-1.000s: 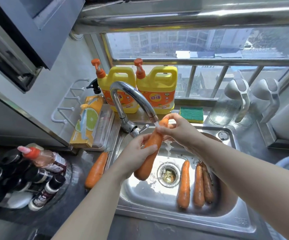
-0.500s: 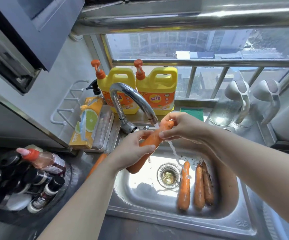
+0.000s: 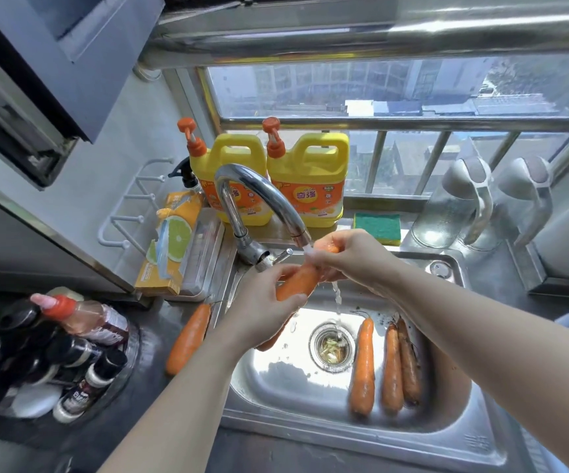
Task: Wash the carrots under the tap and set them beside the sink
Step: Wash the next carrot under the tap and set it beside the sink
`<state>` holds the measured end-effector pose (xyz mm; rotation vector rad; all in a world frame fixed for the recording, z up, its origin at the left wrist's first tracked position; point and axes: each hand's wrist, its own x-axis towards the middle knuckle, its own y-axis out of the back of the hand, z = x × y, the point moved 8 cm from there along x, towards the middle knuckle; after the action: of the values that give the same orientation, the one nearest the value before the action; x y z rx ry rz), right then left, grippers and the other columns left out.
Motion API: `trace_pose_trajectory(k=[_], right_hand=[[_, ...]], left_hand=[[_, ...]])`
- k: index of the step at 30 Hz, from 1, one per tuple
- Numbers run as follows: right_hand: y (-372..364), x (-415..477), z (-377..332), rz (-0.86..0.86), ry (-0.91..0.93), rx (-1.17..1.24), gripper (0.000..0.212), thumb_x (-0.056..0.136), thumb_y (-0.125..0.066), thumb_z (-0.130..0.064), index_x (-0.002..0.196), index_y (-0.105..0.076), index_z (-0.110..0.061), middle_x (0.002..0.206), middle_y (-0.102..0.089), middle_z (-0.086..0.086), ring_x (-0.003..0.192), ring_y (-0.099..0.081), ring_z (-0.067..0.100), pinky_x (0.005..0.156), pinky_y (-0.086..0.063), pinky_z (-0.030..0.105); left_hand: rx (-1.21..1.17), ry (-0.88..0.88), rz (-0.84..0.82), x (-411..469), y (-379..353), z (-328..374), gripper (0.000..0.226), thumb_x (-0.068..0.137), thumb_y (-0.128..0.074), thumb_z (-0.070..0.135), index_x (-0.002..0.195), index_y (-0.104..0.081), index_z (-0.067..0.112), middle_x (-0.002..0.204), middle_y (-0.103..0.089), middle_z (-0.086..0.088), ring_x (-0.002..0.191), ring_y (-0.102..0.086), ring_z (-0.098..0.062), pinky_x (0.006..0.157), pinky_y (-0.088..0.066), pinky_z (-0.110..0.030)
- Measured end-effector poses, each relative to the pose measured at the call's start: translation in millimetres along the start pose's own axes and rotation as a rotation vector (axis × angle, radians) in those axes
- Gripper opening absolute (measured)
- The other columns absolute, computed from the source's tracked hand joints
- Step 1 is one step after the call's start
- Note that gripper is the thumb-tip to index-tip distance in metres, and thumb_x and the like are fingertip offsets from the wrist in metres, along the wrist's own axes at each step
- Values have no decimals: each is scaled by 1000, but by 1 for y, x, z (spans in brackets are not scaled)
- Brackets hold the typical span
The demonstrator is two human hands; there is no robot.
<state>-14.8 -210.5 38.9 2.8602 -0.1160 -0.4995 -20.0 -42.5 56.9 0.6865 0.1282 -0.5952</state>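
While left hand (image 3: pixel 262 312) and right hand (image 3: pixel 347 257) grip, carrot (image 3: pixel 298 283) slants up to tap (image 3: pixel 259 189)

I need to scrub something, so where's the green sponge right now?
Head view: the green sponge sits on the ledge behind the sink, beside the right-hand yellow detergent jug, just beyond the right hand.

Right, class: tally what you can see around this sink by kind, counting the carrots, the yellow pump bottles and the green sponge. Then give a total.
Carrots: 5
Yellow pump bottles: 2
Green sponge: 1
Total: 8
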Motion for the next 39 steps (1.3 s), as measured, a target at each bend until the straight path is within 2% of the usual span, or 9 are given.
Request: trace_pose_trajectory(k=[3,6,11,14,17,20,25,31,39], right_hand=[[0,1,5,49,-25,0,26,92,-72,-31,80,-70,-9,72,-74,12,64,-71,23,78,-63,48],[-4,-1,5,14,-41,69,21,92,-72,-28,92,-71,-6,77,-74,13,70,-71,25,83,-61,50],[-9,-6,3,-58,11,42,33,80,-84,-15,108,-67,-14,86,-74,6,82,-75,22,86,-62,41],[-8,-9,5,-190,-22,151,35,85,-76,-5,115,-64,-19,88,-73,2,88,-73,22,92,-59,44],[-5,-6,8,-134,-40,184,44,80,-80,-11,121,-64,-16,94,-74,9,91,-73,29,95,-57,49],[-3,-6,7,-39,-42,166,38,80,-83,-19,113,-67,-14,97,-76,15,96,-73,35,94,-57,50],[-4,-8,7,-125,-43,209,25,85,-75,0,109,-69,-3,100,-75,15,96,-73,28,101,-54,48],[-4,-7,11,-76,-27,225,23,87,-77,-17,105,-73,-4,101,-77,15,101,-73,31,101,-54,47],[-2,-2,6,-20,-25,144,25,79,-86,-23,98,-75,-11,93,-78,8,94,-75,24,98,-56,44]], left_hand=[[-34,13,-17,0,-3,-2,46,92,-70,25,135,-54,30,119,-65,7,91,-67,-7,68,-49,-20],[-65,23,-10,-1,-2,-6,46,92,-71,24,134,-54,32,120,-64,8,93,-68,-8,70,-51,-22],[-184,59,-11,-2,-2,-16,44,90,-73,22,129,-57,34,120,-66,6,99,-70,-14,84,-59,-39],[-241,75,-24,-3,-4,-19,43,90,-73,20,128,-58,33,118,-66,8,96,-71,-13,82,-61,-40],[-221,69,7,0,-7,-15,44,90,-73,23,130,-57,33,119,-66,9,100,-69,-11,87,-59,-39],[-220,65,29,2,-9,-12,46,90,-74,25,132,-57,31,122,-65,11,105,-67,-12,93,-56,-40],[-267,87,33,3,-11,-15,45,90,-74,25,131,-56,32,124,-64,8,108,-67,-15,96,-55,-45],[-271,69,48,3,-13,-11,45,90,-73,24,131,-56,32,123,-63,10,108,-66,-14,98,-54,-46],[-280,60,72,7,-11,-11,44,90,-74,22,130,-58,31,121,-65,11,108,-66,-12,95,-55,-40]])
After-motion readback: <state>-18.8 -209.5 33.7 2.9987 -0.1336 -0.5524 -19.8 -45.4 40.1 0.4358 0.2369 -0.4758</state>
